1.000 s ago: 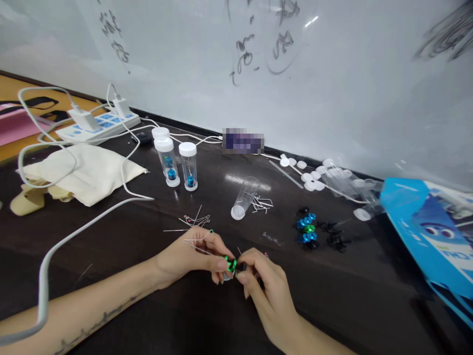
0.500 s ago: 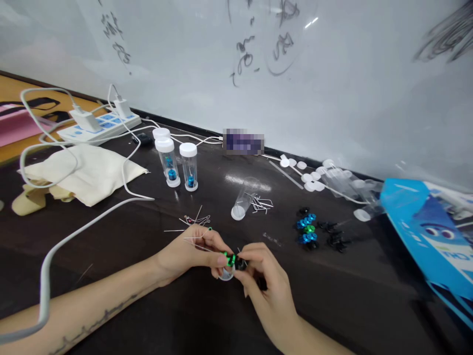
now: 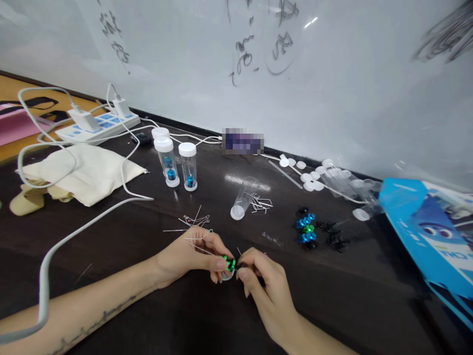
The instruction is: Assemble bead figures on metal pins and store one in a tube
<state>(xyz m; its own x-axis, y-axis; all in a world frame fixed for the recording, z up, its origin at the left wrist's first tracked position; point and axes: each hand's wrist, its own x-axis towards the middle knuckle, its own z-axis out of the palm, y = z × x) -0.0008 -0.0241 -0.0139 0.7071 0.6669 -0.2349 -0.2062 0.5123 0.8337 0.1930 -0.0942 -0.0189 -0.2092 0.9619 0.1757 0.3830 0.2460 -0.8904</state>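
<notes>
Between the thumb and fingers of my left hand (image 3: 199, 251) is a small green and black spool-like piece (image 3: 231, 264). A thin bent wire (image 3: 196, 245) with a green loop at its end also juts from this hand. Beneath the green piece, a whitish round rim (image 3: 227, 276) shows partly, mostly hidden by the fingers. My right hand (image 3: 268, 281) pinches a small black piece (image 3: 241, 266) close beside the green one; a short thin wire sticks up there. Whether the two pieces touch, I cannot tell.
Capped clear tubes (image 3: 188, 167) with blue pieces stand at back left. Ahead, an open clear tube (image 3: 244, 195) lies by bent metal pins (image 3: 261, 203). Blue, green and black spools (image 3: 306, 229) sit right, near a blue bag (image 3: 417, 222). A white cable (image 3: 46, 266) crosses the left.
My right hand has closed in around the black piece, covering more of it. The green piece in my left hand has tilted slightly.
</notes>
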